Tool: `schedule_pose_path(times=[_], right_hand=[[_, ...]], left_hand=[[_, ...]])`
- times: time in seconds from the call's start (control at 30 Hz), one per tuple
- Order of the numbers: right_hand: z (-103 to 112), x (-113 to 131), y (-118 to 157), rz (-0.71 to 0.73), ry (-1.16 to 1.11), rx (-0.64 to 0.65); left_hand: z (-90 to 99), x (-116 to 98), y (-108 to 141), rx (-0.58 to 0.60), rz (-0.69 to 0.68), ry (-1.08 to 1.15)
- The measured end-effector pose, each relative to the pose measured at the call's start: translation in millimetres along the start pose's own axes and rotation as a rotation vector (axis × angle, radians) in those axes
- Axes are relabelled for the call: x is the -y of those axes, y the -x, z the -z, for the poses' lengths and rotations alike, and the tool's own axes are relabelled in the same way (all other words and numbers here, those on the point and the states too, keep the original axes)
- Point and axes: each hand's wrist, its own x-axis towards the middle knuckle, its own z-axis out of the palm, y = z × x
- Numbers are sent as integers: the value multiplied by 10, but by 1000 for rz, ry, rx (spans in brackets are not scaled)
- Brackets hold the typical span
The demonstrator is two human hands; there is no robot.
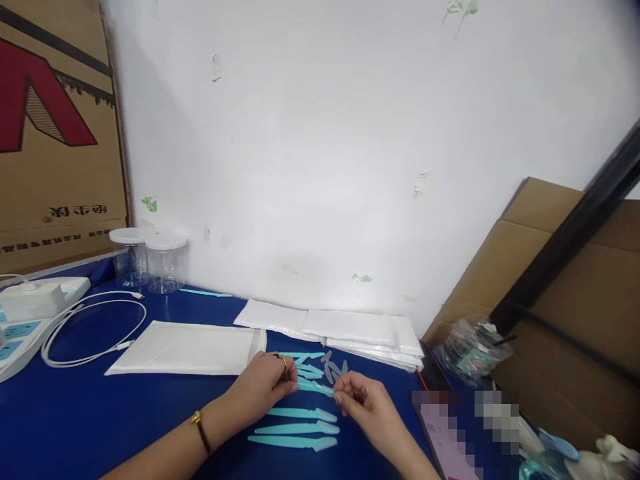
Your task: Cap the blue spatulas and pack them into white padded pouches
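Note:
A turquoise eyebrow razor (315,387) is stretched between my two hands. My left hand (265,383) pinches its handle end, and the fingertips of my right hand (365,403) close on the blade end. Nearer to me lie three more razors (295,429) side by side, blade ends to the right. Behind my fingers several others (307,371) overlap in a loose group, partly hidden by my left hand. Small grey blade caps (334,369) are scattered beside that group, just beyond my right fingers.
A white padded envelope (185,348) lies left, and a stack of similar envelopes (365,327) sits along the wall. Two clear jars (166,263), a white cable (145,317) and a power strip (20,347) stand left. A phone (440,427) lies right, near cardboard (500,247).

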Motion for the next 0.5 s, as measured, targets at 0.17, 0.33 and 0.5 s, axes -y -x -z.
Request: schedule_pose_path(times=[0.17, 0.33, 0.5], right_hand=[[-8, -72, 25, -58, -37, 129], [134, -258, -71, -19, 344, -152], [41, -346, -174, 63, 636, -175]], left_hand=[[-73, -25, 62, 113, -51, 22], [-131, 83, 7, -37, -50, -132], [-136, 148, -85, -48, -34, -250]])
